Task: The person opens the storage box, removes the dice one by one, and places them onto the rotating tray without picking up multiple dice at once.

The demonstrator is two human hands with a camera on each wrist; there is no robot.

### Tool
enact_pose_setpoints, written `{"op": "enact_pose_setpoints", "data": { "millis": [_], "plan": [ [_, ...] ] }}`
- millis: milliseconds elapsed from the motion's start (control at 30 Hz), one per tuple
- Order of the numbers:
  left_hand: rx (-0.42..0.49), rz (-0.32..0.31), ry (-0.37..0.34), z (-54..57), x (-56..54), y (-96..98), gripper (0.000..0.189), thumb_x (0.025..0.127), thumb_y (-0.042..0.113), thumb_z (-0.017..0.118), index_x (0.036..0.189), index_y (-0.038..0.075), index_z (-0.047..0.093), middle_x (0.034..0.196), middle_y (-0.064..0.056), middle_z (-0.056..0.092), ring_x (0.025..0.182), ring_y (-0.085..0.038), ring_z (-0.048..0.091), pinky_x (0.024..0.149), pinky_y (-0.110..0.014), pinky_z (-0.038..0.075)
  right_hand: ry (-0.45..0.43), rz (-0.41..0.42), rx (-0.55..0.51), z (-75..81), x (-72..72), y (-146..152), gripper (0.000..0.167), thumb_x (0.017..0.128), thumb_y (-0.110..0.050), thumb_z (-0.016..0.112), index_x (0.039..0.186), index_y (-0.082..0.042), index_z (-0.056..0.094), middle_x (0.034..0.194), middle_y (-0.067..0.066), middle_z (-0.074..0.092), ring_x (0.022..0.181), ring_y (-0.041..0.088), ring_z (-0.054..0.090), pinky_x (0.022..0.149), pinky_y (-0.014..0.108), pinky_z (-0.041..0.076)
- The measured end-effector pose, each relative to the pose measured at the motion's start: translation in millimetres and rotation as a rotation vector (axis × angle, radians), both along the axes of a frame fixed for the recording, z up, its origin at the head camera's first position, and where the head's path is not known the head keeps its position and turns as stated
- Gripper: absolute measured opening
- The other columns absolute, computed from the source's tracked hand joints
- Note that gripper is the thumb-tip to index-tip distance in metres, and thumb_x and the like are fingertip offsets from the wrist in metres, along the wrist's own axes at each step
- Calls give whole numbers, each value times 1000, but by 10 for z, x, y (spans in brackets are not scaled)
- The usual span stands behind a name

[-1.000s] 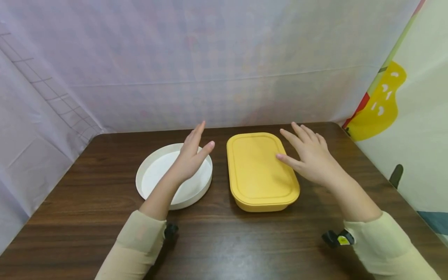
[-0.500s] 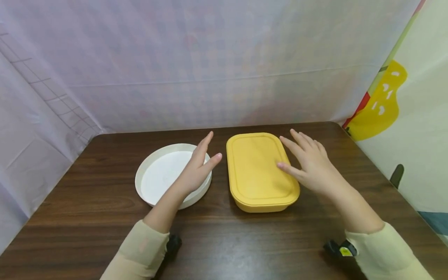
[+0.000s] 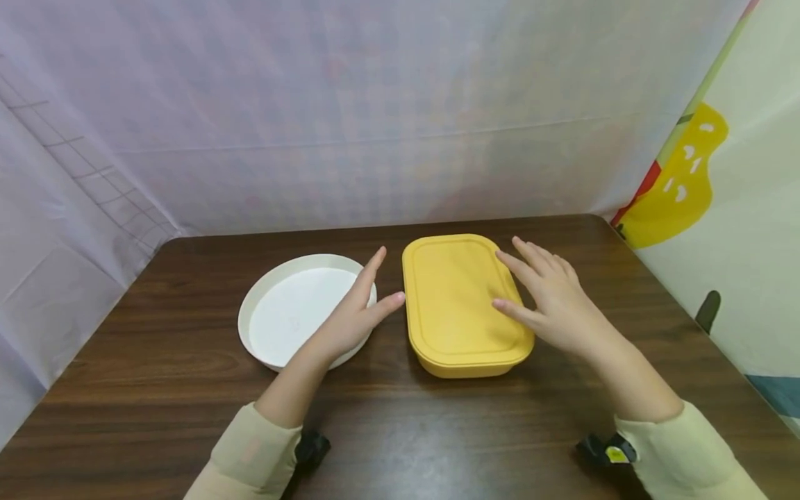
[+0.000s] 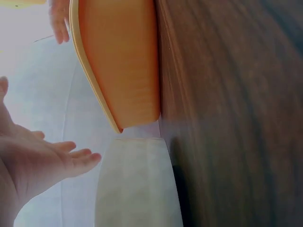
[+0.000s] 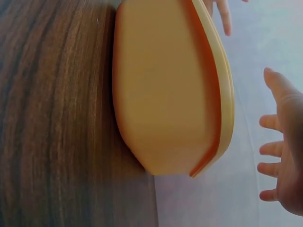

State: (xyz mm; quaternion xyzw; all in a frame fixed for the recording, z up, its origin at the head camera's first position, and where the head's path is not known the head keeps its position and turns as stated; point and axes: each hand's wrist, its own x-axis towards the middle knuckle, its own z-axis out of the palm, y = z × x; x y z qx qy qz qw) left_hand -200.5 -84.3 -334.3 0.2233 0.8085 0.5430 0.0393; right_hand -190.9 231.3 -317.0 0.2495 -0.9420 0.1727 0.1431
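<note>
A yellow rectangular container with its lid on (image 3: 465, 298) stands on the dark wooden table (image 3: 400, 430). To its left lies a round white shallow dish (image 3: 294, 305). My left hand (image 3: 353, 319) hovers between the two, fingers straight and thumb spread toward the container's left edge; it covers part of the dish's right side. Above the container's right side is my right hand (image 3: 556, 302), fingers spread and holding nothing. Both wrist views show the hands apart from the container, higher than its lid rim (image 5: 227, 104).
A pale curtain (image 3: 375, 118) hangs behind the table's back edge. At the right is a printed cloth with a yellow shape (image 3: 678, 180). Dark wrist-worn cameras (image 3: 310, 450) sit under both sleeves.
My left hand has moved right and nearer, from over the dish toward the container. My right hand has lowered slightly in the view. The container and dish stay in place.
</note>
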Motion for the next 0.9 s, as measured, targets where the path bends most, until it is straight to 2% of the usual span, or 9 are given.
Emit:
{"op": "enact_pose_setpoints", "data": {
  "millis": [167, 400, 567, 767, 900],
  "plan": [
    [-7, -25, -64, -5, 42, 19, 81, 95, 33, 60, 154, 32, 6, 157, 11, 3, 143, -15, 3, 111, -50, 9, 8, 35, 12, -17, 32, -17, 69, 90, -43, 64, 147, -13, 40, 155, 14, 22, 140, 37, 18, 106, 61, 11],
    [-102, -55, -66, -45, 85, 96, 92, 88, 37, 68, 155, 24, 6, 158, 5, 7, 143, -16, 7, 111, -49, 13, 8, 99, 34, -45, 69, -47, 70, 90, -44, 65, 147, -13, 40, 155, 16, 23, 138, 39, 21, 105, 62, 13],
    [-145, -60, -112, -87, 108, 117, 102, 82, 40, 73, 155, 21, 4, 159, 3, 8, 142, -14, 8, 111, -47, 15, -23, 138, 39, -56, 95, -79, 71, 89, -47, 64, 147, -14, 38, 155, 17, 22, 138, 40, 21, 106, 61, 13],
    [-165, -59, -140, -116, 105, 104, 110, 78, 41, 77, 155, 18, 2, 159, 0, 10, 142, -22, 16, 109, -46, 22, -38, 176, 63, -79, 107, -124, 74, 87, -52, 64, 147, -16, 40, 154, 15, 25, 139, 36, 22, 108, 57, 13],
    [-156, -83, -165, -144, 91, 95, 113, 77, 37, 80, 155, 15, 1, 159, -2, 10, 140, -29, 22, 107, -49, 27, -50, 211, 79, -102, 115, -147, 76, 85, -55, 65, 146, -15, 41, 153, 16, 27, 138, 36, 23, 107, 58, 16]
  ]
}}
